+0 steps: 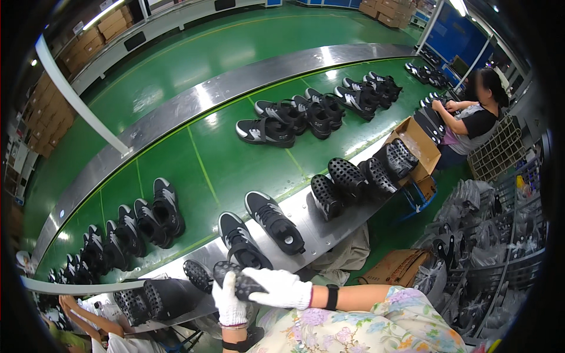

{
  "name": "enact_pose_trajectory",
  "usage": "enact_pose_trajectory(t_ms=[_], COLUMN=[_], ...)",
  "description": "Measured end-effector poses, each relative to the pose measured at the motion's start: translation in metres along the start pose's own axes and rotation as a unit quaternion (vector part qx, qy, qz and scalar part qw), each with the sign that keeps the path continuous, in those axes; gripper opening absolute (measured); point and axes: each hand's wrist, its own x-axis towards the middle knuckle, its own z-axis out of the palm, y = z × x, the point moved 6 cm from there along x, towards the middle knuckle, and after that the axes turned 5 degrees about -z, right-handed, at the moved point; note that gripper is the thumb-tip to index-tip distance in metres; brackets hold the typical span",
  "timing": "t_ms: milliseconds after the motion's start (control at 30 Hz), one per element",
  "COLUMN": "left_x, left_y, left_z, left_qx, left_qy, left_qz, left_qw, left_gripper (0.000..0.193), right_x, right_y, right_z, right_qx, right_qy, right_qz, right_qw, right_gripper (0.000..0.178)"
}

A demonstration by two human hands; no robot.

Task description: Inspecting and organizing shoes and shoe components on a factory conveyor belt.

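Observation:
My left hand (228, 300), in a white knit glove, is closed on a black clog-like piece (245, 286) dotted with holes. From the right, my right hand (281, 288), gloved the same way, grips that piece too. A similar dotted black piece (198, 275) lies just left of my hands on the metal ledge. Beyond my hands, a pair of black and grey sneakers, one a left shoe (240, 238) and one a right shoe (274, 220), straddles the ledge and the green belt.
Several dotted black pieces (346, 175) stand along the ledge (318, 232) by an open cardboard box (419, 150). Sneakers (168, 207) line the green belt (194, 165). A co-worker (471, 117) handles shoes at far right; another person's arms (88, 317) show lower left. Grey crates (518, 259) hold bagged items.

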Motion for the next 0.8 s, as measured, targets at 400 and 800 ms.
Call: enact_pose_trajectory(t_ms=[400, 800], left_x=[0.117, 0.141], left_y=[0.014, 0.006], left_z=[-0.109, -0.090], left_qx=[0.145, 0.328], left_qy=[0.165, 0.223], left_qz=[0.115, 0.171], left_qw=[0.969, 0.902], left_gripper=[0.052, 0.079], right_x=[-0.134, -0.253], right_y=[0.061, 0.266], right_z=[-0.211, -0.367], right_qx=[-0.425, -0.425], right_qy=[0.392, 0.361], right_qz=[-0.063, 0.201], right_qw=[0.814, 0.805], right_gripper=[0.017, 0.038])
